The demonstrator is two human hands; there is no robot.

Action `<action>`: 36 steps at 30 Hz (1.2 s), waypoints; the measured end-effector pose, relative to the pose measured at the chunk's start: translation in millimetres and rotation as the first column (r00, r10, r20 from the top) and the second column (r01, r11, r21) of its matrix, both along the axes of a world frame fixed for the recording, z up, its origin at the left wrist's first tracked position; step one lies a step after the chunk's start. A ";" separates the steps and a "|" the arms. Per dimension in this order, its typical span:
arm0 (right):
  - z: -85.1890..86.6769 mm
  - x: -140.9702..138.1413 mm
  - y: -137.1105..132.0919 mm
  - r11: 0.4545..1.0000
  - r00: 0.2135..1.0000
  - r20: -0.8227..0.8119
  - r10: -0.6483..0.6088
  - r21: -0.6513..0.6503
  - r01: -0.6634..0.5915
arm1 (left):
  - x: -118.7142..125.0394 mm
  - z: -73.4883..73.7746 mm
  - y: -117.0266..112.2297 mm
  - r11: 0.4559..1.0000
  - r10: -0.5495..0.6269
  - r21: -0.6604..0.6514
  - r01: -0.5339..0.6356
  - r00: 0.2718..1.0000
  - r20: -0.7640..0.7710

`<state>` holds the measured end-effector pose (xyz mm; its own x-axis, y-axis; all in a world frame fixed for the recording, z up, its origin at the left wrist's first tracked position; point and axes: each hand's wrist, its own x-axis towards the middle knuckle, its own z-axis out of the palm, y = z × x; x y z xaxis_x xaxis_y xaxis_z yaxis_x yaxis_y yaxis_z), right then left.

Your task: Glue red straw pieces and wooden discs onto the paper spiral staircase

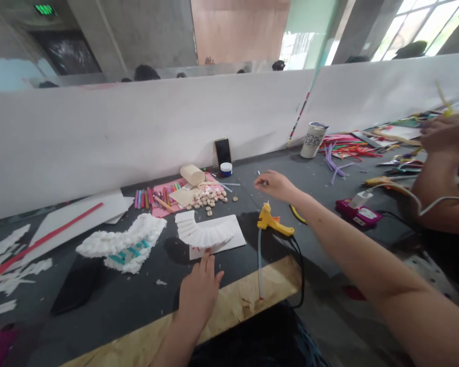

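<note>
My left hand (pixel 202 285) lies low on the table, its fingers stretched out. Its fingertips touch the near edge of a white card (pixel 235 232) with small red marks. On that card rests a curved, pleated strip of white paper (pixel 201 234). My right hand (pixel 276 185) hovers over the table beyond a yellow glue gun (pixel 271 223), with its fingers pinched together. Something tiny and pale shows by its fingertips, too small to name. The glue gun lies on the table, its black cord running down; a long grey strip (pixel 259 265) lies beside it.
Left stands a fluffy white model (pixel 126 240) with teal rungs, near a dark phone (pixel 76 285). Small beige pieces (pixel 210 198) and crayons (pixel 153 198) lie behind the card. Right are a cup (pixel 314 140), a purple power strip (pixel 358 211) and another person's hand (pixel 445 133).
</note>
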<state>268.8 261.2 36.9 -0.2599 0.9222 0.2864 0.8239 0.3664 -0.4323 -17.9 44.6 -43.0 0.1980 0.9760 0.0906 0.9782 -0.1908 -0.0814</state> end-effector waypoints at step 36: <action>-1.8 -113.1 -30.2 0.919 0.935 -0.131 0.331 -0.179 -0.350 | -47.5 42.8 -53.9 0.874 -0.324 0.446 0.194 0.916 0.237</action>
<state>155.7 231.0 35.2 -0.5485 0.8229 0.1482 0.6154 0.5173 -0.5948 -65.4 -9.3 -0.2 0.3385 0.7562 0.5600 0.8878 -0.4539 0.0761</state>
